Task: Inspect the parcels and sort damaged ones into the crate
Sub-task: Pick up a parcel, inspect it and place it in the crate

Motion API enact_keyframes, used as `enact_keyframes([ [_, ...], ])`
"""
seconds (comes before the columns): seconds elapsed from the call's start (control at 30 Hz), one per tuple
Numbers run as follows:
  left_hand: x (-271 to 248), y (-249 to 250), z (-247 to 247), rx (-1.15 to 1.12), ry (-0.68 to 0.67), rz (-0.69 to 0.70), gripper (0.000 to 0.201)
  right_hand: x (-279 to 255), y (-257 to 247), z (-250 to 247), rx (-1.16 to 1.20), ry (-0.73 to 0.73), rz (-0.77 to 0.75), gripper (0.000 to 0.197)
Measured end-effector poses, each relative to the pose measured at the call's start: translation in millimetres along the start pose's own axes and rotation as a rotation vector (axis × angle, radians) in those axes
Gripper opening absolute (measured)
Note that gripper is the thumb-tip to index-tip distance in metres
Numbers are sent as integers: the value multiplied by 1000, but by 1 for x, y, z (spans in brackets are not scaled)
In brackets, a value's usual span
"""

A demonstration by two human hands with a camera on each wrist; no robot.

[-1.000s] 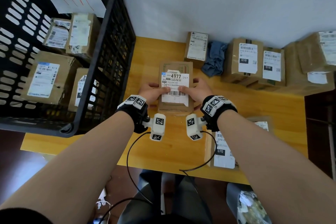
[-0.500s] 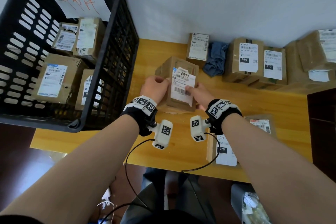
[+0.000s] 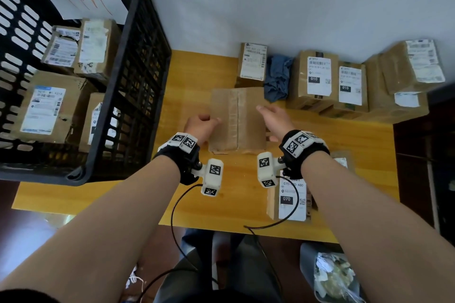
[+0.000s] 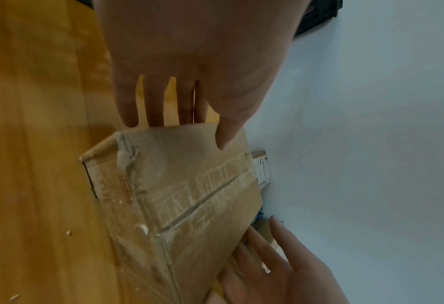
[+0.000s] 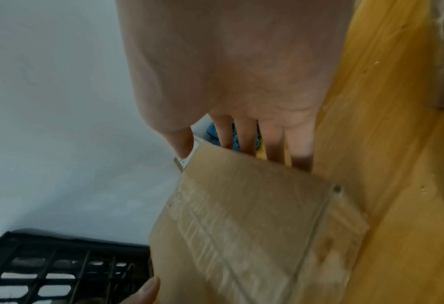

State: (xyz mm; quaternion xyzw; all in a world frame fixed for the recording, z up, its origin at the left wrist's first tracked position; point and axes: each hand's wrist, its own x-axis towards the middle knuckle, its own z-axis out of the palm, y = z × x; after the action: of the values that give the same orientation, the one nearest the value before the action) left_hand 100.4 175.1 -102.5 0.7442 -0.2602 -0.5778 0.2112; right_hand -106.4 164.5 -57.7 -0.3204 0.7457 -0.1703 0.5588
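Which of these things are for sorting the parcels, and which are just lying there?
For the job: brown cardboard parcel between the left hand and right hand; black plastic crate; labelled cardboard parcels by the wall.
Just lying about: crumpled blue cloth; clear bag of scraps on the floor.

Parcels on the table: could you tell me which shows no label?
The parcel between the left hand and right hand: taped seam up, whereas the others show white labels.
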Motion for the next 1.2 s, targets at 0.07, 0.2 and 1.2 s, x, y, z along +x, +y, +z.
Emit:
enact_keyframes([
  [0.07, 3, -1, -4, -22, 18, -5, 46, -1, -3, 3, -159, 6, -126, 53],
  [0.2, 6, -2, -7, 12, 14, -16, 42, -15, -22, 16, -537, -57, -412, 48],
  [1.2, 5, 1, -14, -35, -101, -63, 44, 3, -27, 15, -514, 15, -246, 51],
])
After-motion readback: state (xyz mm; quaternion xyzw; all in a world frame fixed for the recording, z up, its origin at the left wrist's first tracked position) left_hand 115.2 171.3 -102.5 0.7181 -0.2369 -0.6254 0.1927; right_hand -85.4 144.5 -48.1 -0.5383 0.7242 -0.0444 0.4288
